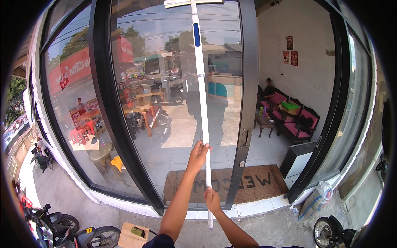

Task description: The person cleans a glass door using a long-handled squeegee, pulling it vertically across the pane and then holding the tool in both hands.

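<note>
A long white-handled window squeegee [202,95] stands nearly upright in front of the glass door [173,49]. Its wide white head [182,3] is at the top edge of the view, near the upper glass, and a blue patch marks the upper pole. My left hand [198,157] is closed round the lower pole. Further down, my right hand [212,199] grips the same pole close to its bottom end. The door's black frame [244,124] runs just right of the pole.
Behind the open doorway lies a brown doormat [256,182]; a pink-cushioned bench [295,124] with a seated person is inside. Parked motorcycles [103,237] stand at lower left, beside a wooden stool [133,236]. A filled sack [316,200] and another motorcycle [331,233] are at right.
</note>
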`<control>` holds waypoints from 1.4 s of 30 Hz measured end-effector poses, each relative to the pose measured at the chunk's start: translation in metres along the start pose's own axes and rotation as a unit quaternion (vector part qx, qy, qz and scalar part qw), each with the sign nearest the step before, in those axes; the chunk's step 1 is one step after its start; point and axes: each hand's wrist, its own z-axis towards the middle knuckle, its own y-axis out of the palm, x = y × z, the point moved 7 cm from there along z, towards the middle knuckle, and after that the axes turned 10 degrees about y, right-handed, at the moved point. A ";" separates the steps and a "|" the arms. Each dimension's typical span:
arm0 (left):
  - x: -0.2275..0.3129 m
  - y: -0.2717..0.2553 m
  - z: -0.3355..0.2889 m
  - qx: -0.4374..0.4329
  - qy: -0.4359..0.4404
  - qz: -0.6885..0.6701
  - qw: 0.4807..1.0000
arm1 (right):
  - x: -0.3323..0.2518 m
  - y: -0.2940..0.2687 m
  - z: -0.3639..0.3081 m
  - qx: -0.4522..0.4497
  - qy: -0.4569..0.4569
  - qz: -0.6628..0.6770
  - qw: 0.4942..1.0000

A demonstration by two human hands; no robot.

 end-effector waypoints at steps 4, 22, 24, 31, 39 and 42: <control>-0.043 -0.020 -0.030 -0.027 -0.090 0.069 0.993 | 0.091 0.003 -0.041 -0.038 0.016 -0.003 0.999; 0.035 -0.129 -0.011 0.082 0.024 0.004 0.996 | -0.140 0.133 0.041 -0.034 -0.029 0.017 0.999; 0.049 -0.137 -0.015 0.074 0.050 -0.010 0.996 | -0.124 0.145 0.043 -0.029 -0.033 0.023 0.999; 0.041 -0.189 -0.033 -0.001 0.071 -0.021 0.997 | -0.020 0.188 -0.023 0.040 -0.025 0.002 0.999; -0.028 -0.224 -0.086 -0.052 -0.065 -0.046 0.995 | 0.103 0.229 -0.095 0.019 0.035 -0.017 0.999; -0.033 -0.242 -0.088 -0.062 -0.054 -0.014 0.996 | 0.093 0.253 -0.085 -0.002 0.053 0.008 0.999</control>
